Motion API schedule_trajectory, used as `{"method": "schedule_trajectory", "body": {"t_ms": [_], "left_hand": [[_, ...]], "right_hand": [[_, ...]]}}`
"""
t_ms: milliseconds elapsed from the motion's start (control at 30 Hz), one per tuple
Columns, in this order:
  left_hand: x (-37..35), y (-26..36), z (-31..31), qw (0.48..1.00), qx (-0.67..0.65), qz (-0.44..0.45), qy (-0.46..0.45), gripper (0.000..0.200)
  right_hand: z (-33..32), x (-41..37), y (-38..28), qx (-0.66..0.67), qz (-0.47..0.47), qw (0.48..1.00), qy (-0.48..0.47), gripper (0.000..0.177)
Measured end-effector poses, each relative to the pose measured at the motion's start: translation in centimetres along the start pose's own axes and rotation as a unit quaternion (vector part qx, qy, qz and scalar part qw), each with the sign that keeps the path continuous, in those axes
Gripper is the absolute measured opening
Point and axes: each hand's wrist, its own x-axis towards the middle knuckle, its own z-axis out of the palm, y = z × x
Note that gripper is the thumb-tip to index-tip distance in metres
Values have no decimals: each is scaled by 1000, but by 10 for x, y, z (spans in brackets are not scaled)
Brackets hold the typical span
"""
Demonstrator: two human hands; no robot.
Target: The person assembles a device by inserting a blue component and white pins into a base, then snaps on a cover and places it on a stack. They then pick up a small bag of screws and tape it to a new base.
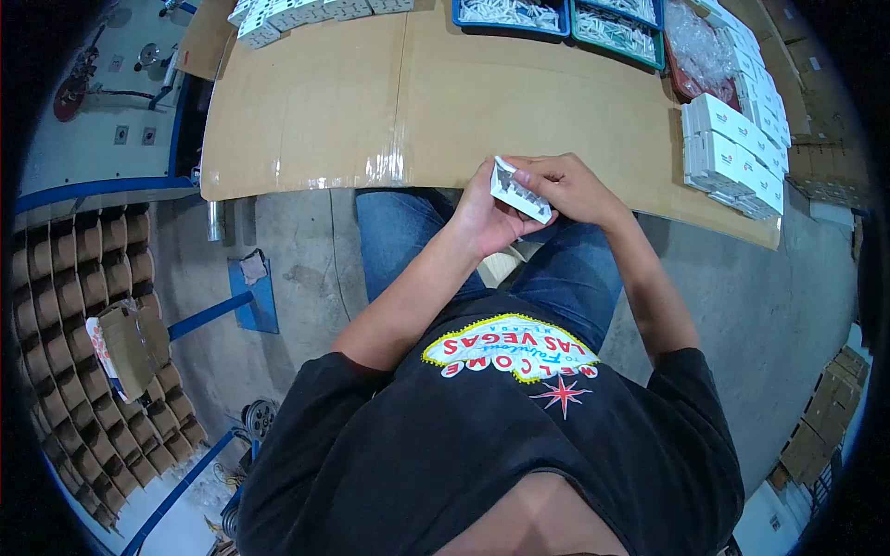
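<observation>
Holding the small white box (519, 198) above the lap, left hand (481, 221) and right hand (577, 190) show a narrow grip; it appears light, thin-walled, best taken by its outer sides.

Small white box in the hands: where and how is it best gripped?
Probably by the outer faces of its long walls, coming from beneath, with the fingers curled around the outside. The small white box is tilted with its open side up, so a low grip leaves the opening free. The left hand already cradles it from below, while the right hand reaches over the opening.
</observation>
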Motion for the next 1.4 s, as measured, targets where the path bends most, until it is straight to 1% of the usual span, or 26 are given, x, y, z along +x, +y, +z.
{"method": "schedule_trajectory", "body": {"t_ms": [67,100,167,200,267,400,567,600,667,700,767,800,867,900,933,967,1000,1033,1100,1167,1233,1267,1300,1333,1367,1400], "left_hand": [[-2,0,1,1000,5,2,16,57],[-20,-2,2,999,2,-2,42,57],[-19,-1,15,998,8,14,63,57],[-22,2,11,997,11,17,71,57],[-15,2,3,998,31,15,53,67],[-12,3,0,997,52,28,48,67],[-14,3,9,992,72,52,93,66],[-14,3,8,992,72,54,91,66],[-14,8,8,996,60,73,8,56],[-15,10,12,995,62,73,5,56],[-18,11,21,985,146,87,41,49],[-20,12,26,984,150,88,38,49],[-22,14,33,983,115,140,10,48],[-22,14,33,983,120,141,6,48],[-21,14,32,977,135,165,29,48],[-20,13,31,969,150,188,51,48],[-19,12,29,964,157,206,51,50],[-20,10,31,964,161,205,48,50],[-24,5,34,980,60,165,91,51],[-24,6,34,985,37,152,75,54],[-27,9,38,991,-9,134,1,56],[-25,11,37,991,-14,129,5,58],[-23,13,33,991,-12,131,4,58],[-21,15,28,993,25,116,16,57],[-18,17,25,993,62,101,29,56],[-18,17,26,989,100,100,34,60]], "right_hand": [[3,-3,-1,10,21,1000,5,42],[20,-7,0,34,25,999,-5,42],[19,-10,-4,-43,-63,996,42,46],[25,-7,-2,-35,-67,996,40,46],[25,-7,5,-6,-64,997,39,52],[25,-8,8,22,-56,998,21,59],[29,-8,12,81,-70,994,19,70],[28,-8,11,79,-71,994,19,70],[22,-6,7,80,-96,992,23,75],[19,-6,4,78,-98,992,26,75],[14,-8,-3,-18,-146,987,71,87],[13,-9,-9,-20,-149,986,74,87],[18,-11,-21,20,-164,967,193,95],[23,-12,-23,18,-168,966,197,95],[30,-13,-23,125,-119,960,220,97],[37,-13,-19,232,-68,940,240,99],[45,-10,-8,225,-82,933,270,97],[50,-11,-10,226,-85,931,274,97],[59,-12,-14,284,-66,909,297,94],[61,-9,-14,280,-83,904,311,91],[61,-8,-15,247,-134,905,320,88],[55,-11,-16,247,-135,905,320,88],[45,-15,-16,67,-153,943,288,81],[37,-17,-18,-117,-166,947,247,74],[31,-17,-20,-119,-169,946,249,74],[25,-17,-22,-115,-161,957,211,67]]}}
